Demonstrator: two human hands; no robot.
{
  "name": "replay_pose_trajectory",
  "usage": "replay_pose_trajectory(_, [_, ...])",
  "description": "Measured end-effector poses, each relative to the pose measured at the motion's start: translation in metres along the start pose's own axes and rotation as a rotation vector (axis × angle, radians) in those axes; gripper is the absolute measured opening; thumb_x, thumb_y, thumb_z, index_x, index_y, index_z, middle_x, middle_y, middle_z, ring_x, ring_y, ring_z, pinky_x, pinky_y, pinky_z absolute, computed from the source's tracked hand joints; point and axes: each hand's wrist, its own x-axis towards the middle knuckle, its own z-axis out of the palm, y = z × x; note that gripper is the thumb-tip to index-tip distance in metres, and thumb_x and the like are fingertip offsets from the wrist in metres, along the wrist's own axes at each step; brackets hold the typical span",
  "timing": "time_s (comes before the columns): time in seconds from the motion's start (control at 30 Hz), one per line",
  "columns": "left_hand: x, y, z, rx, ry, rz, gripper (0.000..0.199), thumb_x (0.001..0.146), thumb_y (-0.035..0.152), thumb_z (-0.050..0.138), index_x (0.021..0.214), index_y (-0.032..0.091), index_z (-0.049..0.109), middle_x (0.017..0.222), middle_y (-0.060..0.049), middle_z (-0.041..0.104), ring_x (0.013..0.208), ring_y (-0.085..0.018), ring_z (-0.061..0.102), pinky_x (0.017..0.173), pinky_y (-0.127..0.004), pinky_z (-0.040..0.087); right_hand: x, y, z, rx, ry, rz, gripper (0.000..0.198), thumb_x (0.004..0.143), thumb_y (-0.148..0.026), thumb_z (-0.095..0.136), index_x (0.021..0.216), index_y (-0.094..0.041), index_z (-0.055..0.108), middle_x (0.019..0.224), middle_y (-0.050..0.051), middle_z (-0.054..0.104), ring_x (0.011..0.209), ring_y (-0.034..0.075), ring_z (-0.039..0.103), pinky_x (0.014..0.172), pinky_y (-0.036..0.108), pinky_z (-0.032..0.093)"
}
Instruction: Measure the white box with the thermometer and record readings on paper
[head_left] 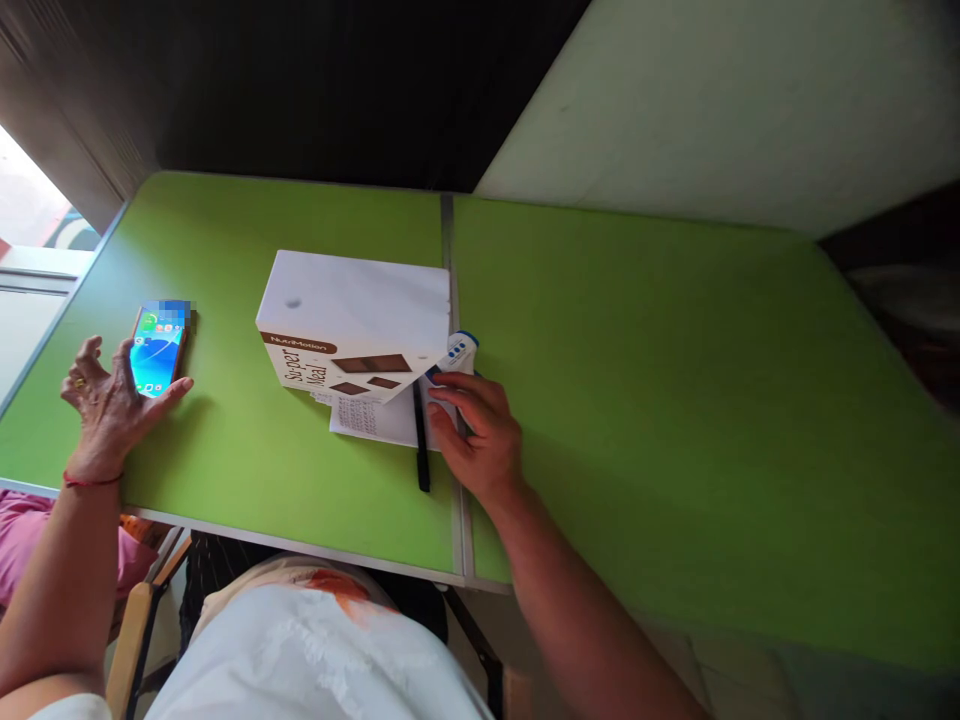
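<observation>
A phone [157,350] with a lit blue screen lies on the left of the green table. My left hand [112,395] is open beside it, fingers spread and thumb near its lower edge. A white box [360,300] printed "NutriMotion Super Meal" stands in the middle, over a printed paper [375,420]. Across that paper lies a black pen [422,450]. My right hand [480,430] is at the box's right corner, fingers curved and apart from the thumb, beside the pen. Behind its fingertips shows a blue-and-white item [463,350], partly hidden.
The green tabletop [675,400] has a metal seam [448,230] running front to back. A dark panel and a pale wall border the far side. Below the near edge are a wooden chair arm [131,640] and pink cloth [30,540].
</observation>
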Motion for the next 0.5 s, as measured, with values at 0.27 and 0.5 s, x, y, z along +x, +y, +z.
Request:
replay_pose_trajectory(0.27, [0.006, 0.006, -0.004, 0.028, -0.09, -0.028, 0.094, 0.087, 0.066, 0.074, 0.164, 0.015, 0.058, 0.182, -0.029, 0.024, 0.169, -0.053, 0.021, 0.13, -0.073, 0.019, 0.0, 0.001, 0.002, 0.002, 0.026, -0.047, 0.011, 0.103, -0.026, 0.069, 0.106, -0.03, 0.079, 0.112, 0.008, 0.084, 0.102, 0.029, 0.079, 0.089, 0.05, 0.066])
replay_pose_trajectory(0.5, [0.01, -0.007, -0.001, -0.176, 0.02, -0.064, 0.132, 0.077, 0.095, 0.058, 0.173, 0.008, 0.033, 0.182, -0.034, 0.017, 0.171, -0.05, 0.019, 0.133, -0.074, 0.014, 0.001, 0.0, 0.002, -0.012, 0.043, -0.044, 0.011, 0.103, -0.028, 0.068, 0.105, -0.03, 0.079, 0.11, 0.008, 0.084, 0.1, 0.029, 0.079, 0.086, 0.05, 0.067])
